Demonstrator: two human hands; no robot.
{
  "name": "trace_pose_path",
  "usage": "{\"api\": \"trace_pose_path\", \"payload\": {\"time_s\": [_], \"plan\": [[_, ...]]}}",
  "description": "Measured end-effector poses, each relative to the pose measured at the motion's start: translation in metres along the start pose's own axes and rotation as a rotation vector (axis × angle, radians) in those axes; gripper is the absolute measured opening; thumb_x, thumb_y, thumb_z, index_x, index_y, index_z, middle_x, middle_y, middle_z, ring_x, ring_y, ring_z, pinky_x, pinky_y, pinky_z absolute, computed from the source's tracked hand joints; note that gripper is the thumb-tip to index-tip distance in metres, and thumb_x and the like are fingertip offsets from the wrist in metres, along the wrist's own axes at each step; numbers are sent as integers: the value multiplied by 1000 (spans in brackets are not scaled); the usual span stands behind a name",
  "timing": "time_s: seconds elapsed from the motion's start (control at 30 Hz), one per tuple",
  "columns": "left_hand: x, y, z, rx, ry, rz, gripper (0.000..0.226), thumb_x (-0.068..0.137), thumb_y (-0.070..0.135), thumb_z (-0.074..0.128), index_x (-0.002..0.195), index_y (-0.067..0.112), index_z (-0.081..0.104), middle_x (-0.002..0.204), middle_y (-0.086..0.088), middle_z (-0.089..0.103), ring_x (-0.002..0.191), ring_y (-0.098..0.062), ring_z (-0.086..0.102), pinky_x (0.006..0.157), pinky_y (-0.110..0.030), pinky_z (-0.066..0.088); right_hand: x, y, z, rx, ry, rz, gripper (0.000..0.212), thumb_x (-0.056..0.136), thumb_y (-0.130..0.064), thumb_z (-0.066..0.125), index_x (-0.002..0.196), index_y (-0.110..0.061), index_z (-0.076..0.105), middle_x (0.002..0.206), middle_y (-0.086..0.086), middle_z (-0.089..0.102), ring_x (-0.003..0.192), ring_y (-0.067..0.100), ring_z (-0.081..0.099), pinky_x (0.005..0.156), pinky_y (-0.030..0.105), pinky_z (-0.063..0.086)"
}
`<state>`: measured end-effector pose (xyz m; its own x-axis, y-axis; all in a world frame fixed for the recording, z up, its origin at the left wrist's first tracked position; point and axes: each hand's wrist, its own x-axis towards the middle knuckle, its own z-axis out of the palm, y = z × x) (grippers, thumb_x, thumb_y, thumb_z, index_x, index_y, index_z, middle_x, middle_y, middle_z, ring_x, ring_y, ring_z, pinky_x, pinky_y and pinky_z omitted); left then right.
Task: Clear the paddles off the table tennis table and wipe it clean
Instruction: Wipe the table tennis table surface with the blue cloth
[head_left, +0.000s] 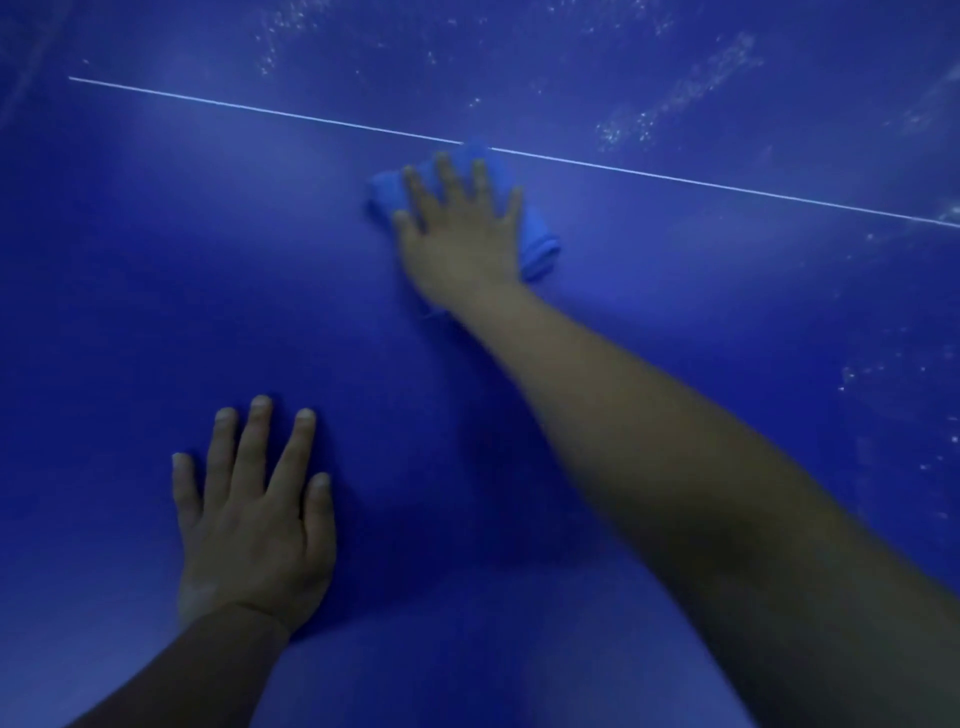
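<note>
The blue table tennis table (156, 260) fills the whole view. My right hand (460, 234) lies flat with spread fingers on a folded blue cloth (537, 247), pressing it onto the surface right at the thin white line (260, 110). The cloth pokes out past the fingertips and along the hand's right side. My left hand (254, 512) rests flat on the table nearer to me, fingers straight and slightly spread, holding nothing. No paddles are in view.
White dusty smears and specks (691, 93) mark the table beyond the line at the upper right, and more specks (883, 374) dot the right side. The surface around both hands looks smooth and even.
</note>
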<state>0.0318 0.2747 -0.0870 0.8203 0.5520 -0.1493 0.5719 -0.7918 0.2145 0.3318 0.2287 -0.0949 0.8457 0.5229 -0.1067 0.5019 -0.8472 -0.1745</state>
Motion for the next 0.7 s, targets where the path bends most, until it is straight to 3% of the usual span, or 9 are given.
{"api": "trace_pose_path", "payload": {"time_s": [0.2, 0.33, 0.43, 0.57, 0.63, 0.7], "plan": [[0, 0, -3, -9, -19, 0, 64, 97, 49, 18, 156, 25, 29, 167, -4, 17, 155, -22, 0, 123, -52, -5, -15, 227, -42, -19, 104, 615, 62, 100, -56, 17, 158, -36, 19, 168, -2, 11, 154, 33, 6, 117, 69, 4], [0, 3, -5, -39, -26, -2, 66, 96, 50, 18, 155, 25, 32, 166, -5, 19, 155, -24, 2, 123, -51, -6, -25, 249, -51, 68, 128, 831, 64, 99, -55, 15, 159, -34, 17, 169, 1, 8, 154, 35, 3, 115, 71, 1], [0, 3, -4, -21, -35, -3, 67, 96, 51, 18, 156, 25, 32, 166, -4, 18, 155, -23, 1, 123, -49, -7, -24, 188, -39, 34, 100, 611, 60, 103, -53, 17, 160, -33, 16, 169, 1, 6, 154, 35, 3, 116, 70, 1], [1, 0, -2, 7, -51, -13, 67, 96, 51, 17, 157, 27, 30, 167, -2, 15, 155, -21, -1, 123, -49, -7, -50, 109, -12, -105, -52, -88, 64, 98, -59, 12, 158, -39, 18, 169, -6, 10, 155, 28, 4, 118, 62, 0], [1, 1, -3, 1, -41, -17, 66, 96, 50, 19, 156, 26, 31, 167, -3, 17, 155, -22, 1, 122, -49, -6, -39, 137, -24, -147, -52, -112, 61, 101, -57, 18, 159, -37, 19, 168, -5, 11, 155, 28, 7, 119, 62, 4], [1, 2, -4, -2, -37, -20, 66, 96, 50, 19, 156, 25, 33, 166, -4, 18, 155, -23, 3, 122, -49, -6, -23, 193, -38, -204, 21, 106, 57, 106, -50, 24, 160, -32, 18, 169, -1, 10, 154, 31, 9, 118, 64, 9]]}}
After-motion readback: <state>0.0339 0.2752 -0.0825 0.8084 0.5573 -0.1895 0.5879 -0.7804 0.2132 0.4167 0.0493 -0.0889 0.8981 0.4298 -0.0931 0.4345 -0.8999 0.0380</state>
